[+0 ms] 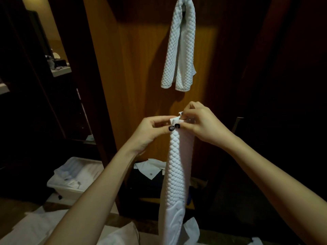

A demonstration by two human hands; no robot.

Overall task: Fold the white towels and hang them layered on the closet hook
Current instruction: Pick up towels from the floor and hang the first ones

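white quilted towels (178, 172), black nails (174, 127)

Towels, hands, bin: the tally
Two white towels: a hanging towel (178, 50) and a held towel (177, 174); two hands: left hand (150, 133), right hand (201, 122); one white bin (67, 190).

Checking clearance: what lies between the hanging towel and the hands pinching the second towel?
Head view: only bare wooden panel separates the hanging towel from the left hand and right hand pinching the second towel.
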